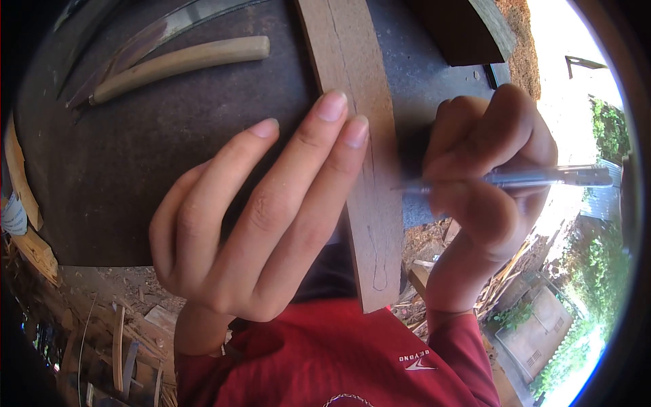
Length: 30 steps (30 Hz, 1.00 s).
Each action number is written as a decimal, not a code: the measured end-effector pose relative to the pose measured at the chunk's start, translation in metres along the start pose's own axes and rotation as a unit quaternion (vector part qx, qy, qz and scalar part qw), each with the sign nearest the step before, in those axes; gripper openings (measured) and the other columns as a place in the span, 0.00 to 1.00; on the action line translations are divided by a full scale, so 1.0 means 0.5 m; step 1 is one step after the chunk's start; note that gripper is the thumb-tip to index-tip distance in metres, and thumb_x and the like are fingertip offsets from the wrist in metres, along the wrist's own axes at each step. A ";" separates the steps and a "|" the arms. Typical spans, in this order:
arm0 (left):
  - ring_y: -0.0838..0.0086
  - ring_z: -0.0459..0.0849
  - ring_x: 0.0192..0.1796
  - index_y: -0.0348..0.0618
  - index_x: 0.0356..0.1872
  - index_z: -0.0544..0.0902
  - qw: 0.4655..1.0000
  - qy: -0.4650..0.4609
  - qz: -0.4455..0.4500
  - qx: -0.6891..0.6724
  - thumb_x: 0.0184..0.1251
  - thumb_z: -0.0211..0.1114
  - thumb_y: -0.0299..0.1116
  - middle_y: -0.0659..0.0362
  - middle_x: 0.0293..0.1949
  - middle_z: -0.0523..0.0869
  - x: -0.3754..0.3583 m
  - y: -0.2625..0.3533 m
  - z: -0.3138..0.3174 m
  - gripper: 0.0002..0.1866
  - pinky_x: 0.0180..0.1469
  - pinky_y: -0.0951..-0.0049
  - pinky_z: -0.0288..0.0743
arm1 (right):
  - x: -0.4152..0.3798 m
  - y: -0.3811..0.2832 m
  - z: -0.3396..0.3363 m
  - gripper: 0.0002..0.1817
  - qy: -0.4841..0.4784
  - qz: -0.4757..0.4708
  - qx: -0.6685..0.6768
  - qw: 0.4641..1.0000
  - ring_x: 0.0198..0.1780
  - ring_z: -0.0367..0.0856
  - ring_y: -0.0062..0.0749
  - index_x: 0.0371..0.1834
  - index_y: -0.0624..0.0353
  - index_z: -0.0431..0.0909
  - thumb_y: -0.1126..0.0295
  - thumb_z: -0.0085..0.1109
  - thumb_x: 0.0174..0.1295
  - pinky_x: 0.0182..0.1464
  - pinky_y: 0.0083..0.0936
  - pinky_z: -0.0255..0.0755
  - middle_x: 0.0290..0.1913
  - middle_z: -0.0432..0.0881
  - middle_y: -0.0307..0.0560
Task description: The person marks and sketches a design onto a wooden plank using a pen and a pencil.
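A long, flat wooden board (380, 237) reaches from the table's far side back toward my red shirt. A thin pencilled line runs along it and ends in a narrow rounded outline near the close end. My left hand (254, 217) has its fingers stretched out, with the index and middle fingertips resting on the board's left part; its thumb is hidden. Pinched in my right hand (491, 169) is a slim pen (580, 177), held nearly level, its tip at the board's right edge. The pen's middle is partly covered by my fingers.
On the dark table (102, 190) lie a curved wooden handle (186, 66) and a curved metal blade (159, 26). A thick wood block (461, 30) stands at the far right, with sawdust (523, 41) beyond it. Wood strips (119, 349) and shavings litter the ground.
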<state>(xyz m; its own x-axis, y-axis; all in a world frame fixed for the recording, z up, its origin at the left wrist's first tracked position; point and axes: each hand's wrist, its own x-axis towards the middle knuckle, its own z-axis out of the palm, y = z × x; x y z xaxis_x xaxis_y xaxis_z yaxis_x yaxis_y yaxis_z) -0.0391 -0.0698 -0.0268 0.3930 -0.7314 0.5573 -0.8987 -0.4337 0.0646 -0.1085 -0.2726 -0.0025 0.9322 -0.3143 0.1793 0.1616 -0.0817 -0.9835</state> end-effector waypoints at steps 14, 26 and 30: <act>0.72 0.87 0.54 0.42 0.56 0.90 0.999 0.022 0.038 -0.009 0.82 0.56 0.42 0.61 0.53 0.95 -0.017 -0.003 -0.010 0.19 0.58 0.72 0.81 | 0.011 -0.007 -0.009 0.09 -0.052 -0.030 -0.063 0.996 0.21 0.73 0.21 0.31 0.64 0.76 0.77 0.66 0.47 0.24 0.19 0.65 0.25 0.80 0.51; 0.67 0.87 0.56 0.42 0.54 0.93 0.999 0.045 0.012 0.005 0.63 0.60 0.40 0.62 0.54 0.95 -0.005 -0.006 0.013 0.24 0.59 0.70 0.81 | 0.015 -0.007 -0.013 0.09 -0.069 -0.008 -0.065 0.995 0.23 0.74 0.22 0.30 0.64 0.78 0.76 0.66 0.45 0.26 0.19 0.65 0.26 0.81 0.51; 0.68 0.86 0.56 0.43 0.54 0.93 0.999 0.042 0.012 0.010 0.62 0.60 0.40 0.63 0.54 0.95 -0.006 -0.005 0.011 0.24 0.59 0.71 0.80 | 0.015 -0.009 -0.014 0.09 -0.075 -0.012 -0.067 0.995 0.23 0.74 0.22 0.30 0.64 0.78 0.76 0.66 0.45 0.25 0.19 0.65 0.26 0.81 0.51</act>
<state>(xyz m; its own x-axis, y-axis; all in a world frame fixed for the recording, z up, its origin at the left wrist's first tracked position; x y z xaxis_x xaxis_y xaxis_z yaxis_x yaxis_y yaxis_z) -0.0369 -0.0694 -0.0334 0.3535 -0.6948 0.6263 -0.9031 -0.4281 0.0348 -0.1044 -0.2814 0.0035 0.9682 -0.1665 0.1868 0.1491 -0.2156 -0.9650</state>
